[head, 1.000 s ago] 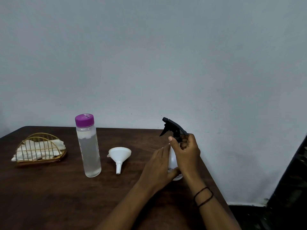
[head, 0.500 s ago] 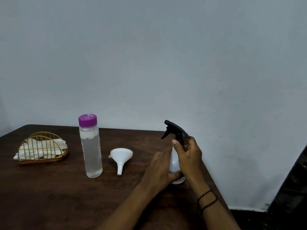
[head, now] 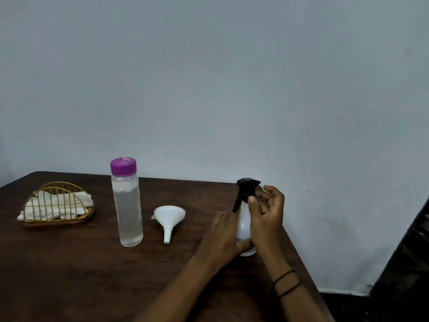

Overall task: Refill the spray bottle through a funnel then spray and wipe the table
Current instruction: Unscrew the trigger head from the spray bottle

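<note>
Hands set on a white plastic spray bottle (head: 244, 219) with a black trigger head (head: 246, 189), upright near the right edge of the dark brown wooden table (head: 69, 263).

The bottle's lower body is gripped by the left hand (head: 222, 238), fingers wrapped round it; the neck just under the trigger head is touched by the thumb of the right hand (head: 267, 217), whose other fingers are loosely curled behind it, so a firm pinch cannot be told; 2 dark bands are worn on the right wrist; a white plastic funnel (head: 169, 219) lies tilted just left of the hands; a tall clear bottle with a purple cap (head: 127, 203) stands upright beside it; a gold wire holder with white cloths (head: 58, 203) sits well apart at the far left.
</note>
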The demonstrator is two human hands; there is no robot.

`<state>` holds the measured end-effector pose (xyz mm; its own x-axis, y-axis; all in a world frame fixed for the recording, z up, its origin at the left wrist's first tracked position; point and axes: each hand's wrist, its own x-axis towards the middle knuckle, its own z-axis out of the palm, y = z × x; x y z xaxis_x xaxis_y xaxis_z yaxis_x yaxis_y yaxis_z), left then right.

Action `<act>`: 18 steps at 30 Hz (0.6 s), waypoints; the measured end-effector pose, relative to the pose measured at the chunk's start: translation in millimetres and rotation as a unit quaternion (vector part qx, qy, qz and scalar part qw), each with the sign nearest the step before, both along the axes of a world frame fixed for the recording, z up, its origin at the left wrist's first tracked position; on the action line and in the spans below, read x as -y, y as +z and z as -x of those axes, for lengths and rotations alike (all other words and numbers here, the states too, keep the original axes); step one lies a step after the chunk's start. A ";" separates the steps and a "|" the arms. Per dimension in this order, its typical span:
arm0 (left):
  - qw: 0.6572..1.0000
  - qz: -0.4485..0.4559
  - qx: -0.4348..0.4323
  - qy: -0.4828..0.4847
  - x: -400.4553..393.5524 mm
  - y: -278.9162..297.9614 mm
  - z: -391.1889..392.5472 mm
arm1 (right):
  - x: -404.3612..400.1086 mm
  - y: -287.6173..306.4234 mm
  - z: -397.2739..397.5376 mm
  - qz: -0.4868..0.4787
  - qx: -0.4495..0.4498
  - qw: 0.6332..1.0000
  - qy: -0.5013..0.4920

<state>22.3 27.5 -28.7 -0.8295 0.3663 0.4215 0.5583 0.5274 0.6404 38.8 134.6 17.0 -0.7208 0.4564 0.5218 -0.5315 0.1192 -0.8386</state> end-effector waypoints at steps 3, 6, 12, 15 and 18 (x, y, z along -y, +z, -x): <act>0.997 0.012 -0.054 0.048 -5.4 -3.4 3.2 | 5.2 -3.6 -3.9 -0.041 -0.023 0.998 -0.043; 0.992 0.006 -0.110 0.065 -2.7 -4.1 9.5 | 7.3 -8.3 -5.0 -0.104 -0.013 0.993 -0.052; 0.995 0.009 -0.099 0.001 2.7 0.3 1.0 | 10.4 1.5 -1.0 -0.089 0.004 0.992 -0.084; 0.995 0.019 -0.094 0.003 0.3 -1.9 4.9 | 8.8 -0.6 2.4 -0.056 0.011 0.995 -0.080; 0.991 0.039 -0.122 0.031 0.6 -2.3 6.0 | 3.0 -3.3 3.0 -0.032 0.004 0.999 -0.043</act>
